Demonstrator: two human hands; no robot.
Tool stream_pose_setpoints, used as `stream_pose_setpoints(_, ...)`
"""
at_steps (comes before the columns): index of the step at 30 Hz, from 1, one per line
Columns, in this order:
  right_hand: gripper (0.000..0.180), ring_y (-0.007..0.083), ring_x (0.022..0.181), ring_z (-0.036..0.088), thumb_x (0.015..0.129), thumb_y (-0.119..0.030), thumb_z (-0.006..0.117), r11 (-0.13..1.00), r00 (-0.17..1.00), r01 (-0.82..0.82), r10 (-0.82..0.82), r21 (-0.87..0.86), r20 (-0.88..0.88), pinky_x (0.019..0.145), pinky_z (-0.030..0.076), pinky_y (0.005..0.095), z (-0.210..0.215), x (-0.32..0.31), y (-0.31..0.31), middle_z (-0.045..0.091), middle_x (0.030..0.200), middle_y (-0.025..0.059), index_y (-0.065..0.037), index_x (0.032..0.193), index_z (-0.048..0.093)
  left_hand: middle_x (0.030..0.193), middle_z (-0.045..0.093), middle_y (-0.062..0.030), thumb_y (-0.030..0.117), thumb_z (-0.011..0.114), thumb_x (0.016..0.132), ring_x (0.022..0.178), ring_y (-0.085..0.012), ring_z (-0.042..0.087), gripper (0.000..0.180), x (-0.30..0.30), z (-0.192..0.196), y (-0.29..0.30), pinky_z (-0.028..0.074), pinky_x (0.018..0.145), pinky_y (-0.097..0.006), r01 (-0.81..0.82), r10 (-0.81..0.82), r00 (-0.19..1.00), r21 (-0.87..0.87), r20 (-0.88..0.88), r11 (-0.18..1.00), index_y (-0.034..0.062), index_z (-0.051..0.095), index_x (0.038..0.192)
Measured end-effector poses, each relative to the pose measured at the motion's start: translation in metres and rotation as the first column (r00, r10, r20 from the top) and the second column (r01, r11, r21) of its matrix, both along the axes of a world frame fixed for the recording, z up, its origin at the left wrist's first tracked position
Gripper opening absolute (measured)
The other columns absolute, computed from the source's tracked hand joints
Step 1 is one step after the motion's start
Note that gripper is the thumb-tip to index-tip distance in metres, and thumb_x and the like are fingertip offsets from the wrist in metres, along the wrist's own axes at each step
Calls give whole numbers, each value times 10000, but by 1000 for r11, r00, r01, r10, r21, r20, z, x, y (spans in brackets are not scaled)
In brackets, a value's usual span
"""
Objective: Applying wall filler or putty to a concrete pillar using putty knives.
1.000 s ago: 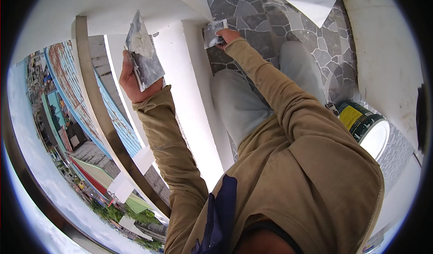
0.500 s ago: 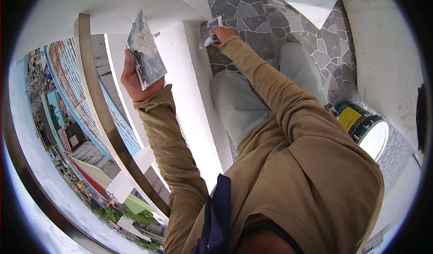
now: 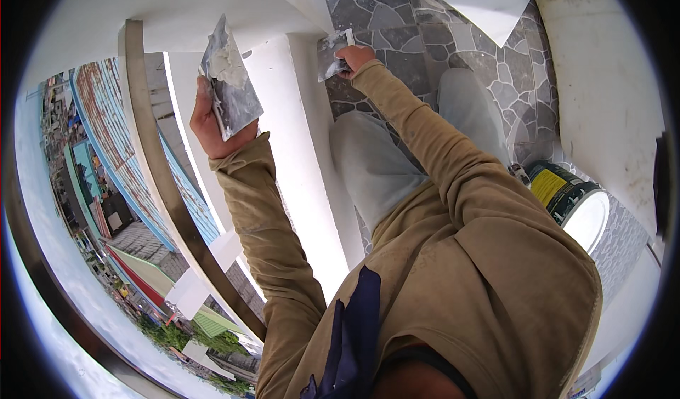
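My left hand (image 3: 207,123) grips a flat metal plastering blade (image 3: 239,106) from below, its fingers mostly hidden behind it. A lump of whitish putty (image 3: 227,65) lies on that blade's upper part. Farther right, my right hand (image 3: 356,59) is closed on a smeared putty knife (image 3: 333,53) with a wide blade. This knife is beside the low white wall (image 3: 306,94), over the stone-patterned floor; whether it touches the wall I cannot tell.
A metal railing (image 3: 152,151) runs along the left, with rooftops beyond and below it. Behind my right side stands a dark green bucket (image 3: 559,186) with a white lid. A white panel corner (image 3: 489,9) juts in at the top. My bent knees are over the patterned tile floor (image 3: 389,16).
My right hand and its putty knife have shifted slightly right and nearer to me. My left hand stays almost where it was. The dark blue cloth at my chest has swung right.
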State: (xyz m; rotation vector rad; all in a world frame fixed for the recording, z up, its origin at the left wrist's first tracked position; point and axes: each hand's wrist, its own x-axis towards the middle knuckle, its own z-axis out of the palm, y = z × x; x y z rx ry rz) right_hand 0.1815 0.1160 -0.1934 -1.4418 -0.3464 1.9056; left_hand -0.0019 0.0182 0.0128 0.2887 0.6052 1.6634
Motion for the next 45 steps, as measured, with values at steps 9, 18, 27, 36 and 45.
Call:
stream_pose_setpoints(9,231,230,789,594,729,-65,607,998,1000,-24,23,50,14,659,520,403,24,-10,4,583,873,93,10,943,564,996,605,-228,210,386,947,823,-245,647,324,-1,-1,-1,581,537,-253,-53,51,998,-47,-42,997,-56,485,1104)
stream_pose_setpoints(18,291,258,760,609,716,-17,587,985,1000,-5,10,174,-28,616,548,379,74,-27,-18,586,904,166,94,981,545,1009,575,-254,181,369,933,757,-261,629,305,-2,-1,-2,575,547,-279,-32,29,997,-36,-66,999,-36,470,1123)
stream_pose_setpoints(27,239,252,841,575,745,-74,600,999,996,39,-37,24,-85,681,520,411,58,-12,-5,556,938,133,21,957,542,993,598,-196,159,367,925,743,-254,621,267,0,2,1,556,520,-272,-34,31,998,-53,-61,998,-20,488,1082)
stream_pose_setpoints(36,250,229,778,588,735,-58,592,981,997,13,3,196,-81,675,515,424,112,-41,-19,564,898,111,29,962,536,963,614,-181,169,378,934,740,-258,627,272,2,5,0,556,529,-293,-87,83,995,-80,-57,993,-33,507,1062)
stream_pose_setpoints(45,260,234,762,589,744,-66,582,997,996,35,-29,72,-81,662,523,404,96,-17,-20,562,895,109,22,982,526,949,621,-169,168,380,929,747,-249,632,271,0,6,1,556,539,-304,-78,75,997,-115,-33,990,-26,510,1065)
